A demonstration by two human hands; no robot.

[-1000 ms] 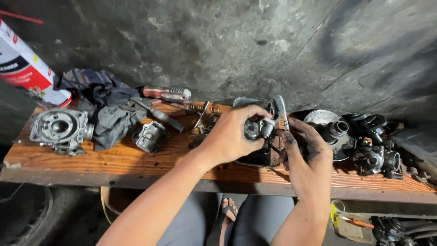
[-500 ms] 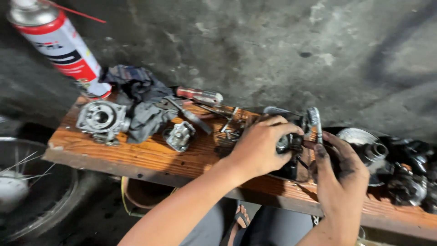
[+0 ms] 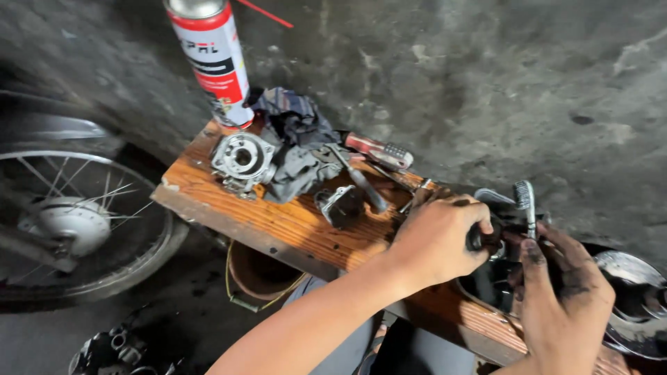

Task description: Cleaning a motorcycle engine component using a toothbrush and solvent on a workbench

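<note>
**Two greasy hands on a small engine part, over a cluttered wooden table**

The left hand [image 3: 438,239] is curled shut around a small dark metal part [image 3: 486,236], gripping it from above so that most of it is hidden under the fingers. The part sits between the two hands, above the right-hand stretch of the wooden table [image 3: 278,222] and just over a dark tray [image 3: 486,292] resting there. The right hand [image 3: 563,292] — black with grease — pinches a small brush [image 3: 526,205] between thumb and fingers, its bristled head upright and just beside the part; whether the bristles touch it cannot be told.

Further left on the table lie a grey cast-metal housing [image 3: 242,160] with a round bore, a crumpled dark rag [image 3: 295,142] touching it, a smaller dark fitting [image 3: 340,205] and a screwdriver with a red handle [image 3: 379,151]. A red-and-white spray can [image 3: 212,62] with a thin red straw stands upright at the table's far left corner. A shiny round metal cover [image 3: 632,292] lies at the right edge, beyond the right hand.

Beside the table, low on the left, a spoked wheel [image 3: 76,222] shows — its hub pale grey — and the floor is rough concrete.
</note>
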